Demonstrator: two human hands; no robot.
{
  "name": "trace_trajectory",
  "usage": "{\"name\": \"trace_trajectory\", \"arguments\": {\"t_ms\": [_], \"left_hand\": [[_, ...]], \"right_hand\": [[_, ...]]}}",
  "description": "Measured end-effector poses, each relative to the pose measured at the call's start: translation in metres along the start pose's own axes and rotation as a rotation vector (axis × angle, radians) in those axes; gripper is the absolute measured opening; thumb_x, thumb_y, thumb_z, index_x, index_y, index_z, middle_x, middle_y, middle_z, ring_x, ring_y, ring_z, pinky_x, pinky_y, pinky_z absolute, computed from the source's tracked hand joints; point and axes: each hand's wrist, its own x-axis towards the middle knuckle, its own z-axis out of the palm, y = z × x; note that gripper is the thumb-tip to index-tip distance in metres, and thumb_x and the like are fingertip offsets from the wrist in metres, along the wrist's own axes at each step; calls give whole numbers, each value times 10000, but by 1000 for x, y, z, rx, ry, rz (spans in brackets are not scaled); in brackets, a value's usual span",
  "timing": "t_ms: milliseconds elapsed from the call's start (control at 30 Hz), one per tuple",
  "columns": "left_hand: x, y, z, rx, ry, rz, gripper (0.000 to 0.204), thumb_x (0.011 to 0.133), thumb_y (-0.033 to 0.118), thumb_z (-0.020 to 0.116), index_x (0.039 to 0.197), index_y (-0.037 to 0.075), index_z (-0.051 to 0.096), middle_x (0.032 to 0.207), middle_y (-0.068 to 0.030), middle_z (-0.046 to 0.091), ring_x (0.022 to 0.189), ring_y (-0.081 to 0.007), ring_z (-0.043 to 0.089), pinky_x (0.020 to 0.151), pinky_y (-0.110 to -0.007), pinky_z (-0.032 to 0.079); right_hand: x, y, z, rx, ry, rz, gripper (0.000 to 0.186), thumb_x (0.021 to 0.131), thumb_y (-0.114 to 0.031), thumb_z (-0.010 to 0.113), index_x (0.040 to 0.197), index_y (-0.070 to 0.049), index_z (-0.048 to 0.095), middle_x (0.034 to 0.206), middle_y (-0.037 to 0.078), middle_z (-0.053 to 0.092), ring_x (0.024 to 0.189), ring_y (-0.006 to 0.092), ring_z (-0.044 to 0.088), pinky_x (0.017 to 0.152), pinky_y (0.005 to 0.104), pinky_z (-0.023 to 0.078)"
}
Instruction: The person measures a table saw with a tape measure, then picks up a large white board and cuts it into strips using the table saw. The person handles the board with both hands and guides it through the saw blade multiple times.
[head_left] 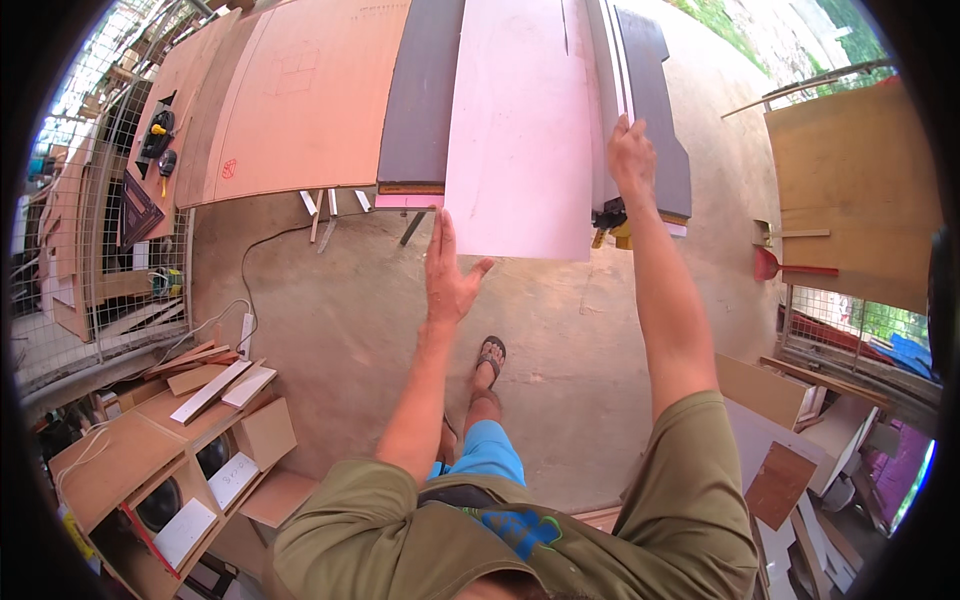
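Note:
A long pale pink board (515, 150) lies on a table between dark grey strips (415, 90). My left hand (448, 270) is at the board's near left corner, fingers stretched forward and thumb spread, touching its edge. My right hand (632, 155) grips a light grey rail with white stripes (610, 70) along the board's right side. Just below that hand, a black and yellow tool (615, 230) shows at the rail's near end, partly hidden by my forearm.
An orange-tan panel (290, 100) with tools on it is at upper left, beside a wire mesh fence (150, 310). Wooden boxes (150, 440) stand lower left. At right are a brown panel (850, 170), a red-handled tool (800, 268) and leaning boards (760, 450). A cord crosses the floor.

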Motion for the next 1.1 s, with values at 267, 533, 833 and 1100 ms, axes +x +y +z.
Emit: {"name": "trace_trajectory", "arguments": {"t_ms": [267,533,833,1100], "left_hand": [[15,-34,-18,390,-81,212,881,817,349,835,1587,134,464,1644,-87,447,1534,-379,355,1231,-529,275],[20,-26,-22,463,-130,233,825,847,299,817,1587,169,476,1677,-106,387,1577,-393,258,1252,-566,207],[28,-22,-26,454,-186,217,791,864,301,801,1580,179,488,1690,-124,357,1600,-386,203,1273,-594,113],[32,-25,-24,442,-177,212,777,847,287,809,1559,174,520,1675,-129,385,1603,-397,185,1272,-610,81]], "right_hand": [[0,-1,0,-4,17,20,490,1122,-413,332,1106,34,533,1043,344,709,1006,553,675,913,602,538],[0,-5,-4,51,-16,23,506,1130,-402,311,1135,57,525,1088,365,685,1051,554,652,934,607,512],[-2,-11,-10,43,-77,74,519,1132,-420,296,1191,54,500,1174,359,664,1100,542,639,966,608,495],[-3,-9,-5,27,-48,61,525,1132,-433,288,1139,38,521,1101,357,682,1044,556,652,924,612,515]]}}
